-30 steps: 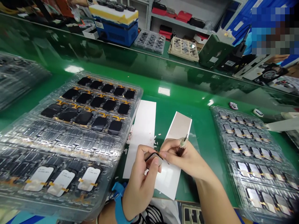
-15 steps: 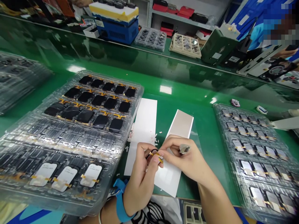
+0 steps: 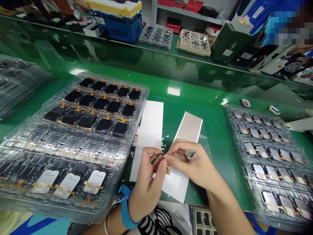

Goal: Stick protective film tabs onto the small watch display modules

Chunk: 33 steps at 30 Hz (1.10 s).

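Observation:
A small dark display module with an orange flex cable (image 3: 158,157) is between my two hands, largely covered by fingers. My left hand (image 3: 149,182) grips it between thumb and fingers. The fingertips of my right hand (image 3: 195,164) pinch together at the cable end; whatever they hold there is too small to make out. A pale grey wrapped-looking bit (image 3: 191,154) shows at my right hand's curled fingers. Beneath the hands lie a white strip (image 3: 154,114) and a second strip with a beige face (image 3: 189,127). Tiny white and pinkish scraps (image 3: 163,143) are scattered between them.
On the left, a clear tray (image 3: 114,176) carries black screens and several white-backed modules. Another tray (image 3: 244,169) of silver-backed modules lies right. Stacked trays (image 3: 22,85) stand far left. Behind is a raised ledge with a blue box (image 3: 117,27) and parts trays (image 3: 156,35). A person sits at upper right.
The view has shifted slightly. Both hands stay together at the module, which has turned a little, with less of the orange cable showing.

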Available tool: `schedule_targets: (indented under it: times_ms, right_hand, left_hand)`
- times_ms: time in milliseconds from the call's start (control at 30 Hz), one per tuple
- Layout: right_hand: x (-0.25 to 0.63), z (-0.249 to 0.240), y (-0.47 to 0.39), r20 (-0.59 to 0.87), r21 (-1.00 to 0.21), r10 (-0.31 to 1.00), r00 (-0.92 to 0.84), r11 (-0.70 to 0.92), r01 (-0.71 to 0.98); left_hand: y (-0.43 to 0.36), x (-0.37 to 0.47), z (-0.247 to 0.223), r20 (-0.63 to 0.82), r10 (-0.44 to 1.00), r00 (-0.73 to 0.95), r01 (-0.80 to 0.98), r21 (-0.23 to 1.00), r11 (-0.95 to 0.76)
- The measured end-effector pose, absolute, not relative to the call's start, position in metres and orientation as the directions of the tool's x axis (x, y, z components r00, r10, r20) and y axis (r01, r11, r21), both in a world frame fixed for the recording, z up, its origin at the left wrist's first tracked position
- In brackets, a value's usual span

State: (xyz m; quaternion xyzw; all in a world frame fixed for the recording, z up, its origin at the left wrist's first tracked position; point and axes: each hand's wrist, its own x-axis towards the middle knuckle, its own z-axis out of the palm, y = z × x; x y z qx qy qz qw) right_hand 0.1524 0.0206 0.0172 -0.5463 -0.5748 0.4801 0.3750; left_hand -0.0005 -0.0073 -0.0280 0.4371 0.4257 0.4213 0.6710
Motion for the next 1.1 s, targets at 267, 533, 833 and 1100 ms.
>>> schedule_targets:
  times_ms: [267,533,833,1100]
  right_hand:
    - [0.153,0.018,0.021,-0.101,-0.955,0.988,-0.120,-0.062,0.291]
    - [0.162,0.017,0.027,-0.045,-0.991,0.994,-0.099,-0.032,0.131]
    - [0.171,0.033,-0.011,0.396,-0.914,0.773,0.496,0.281,0.293]
    - [0.166,-0.034,-0.048,-0.083,-0.983,0.799,0.596,-0.162,0.080]
  left_hand:
    - [-0.008,-0.001,-0.028,-0.202,0.933,0.296,-0.155,0.954,0.256]
    - [-0.006,-0.001,-0.030,-0.158,0.943,0.291,-0.125,0.971,0.202]
    - [-0.004,0.004,-0.026,0.229,0.678,0.698,0.220,0.833,-0.508]
    - [-0.002,0.011,-0.026,0.172,0.449,0.877,0.227,0.675,-0.701]
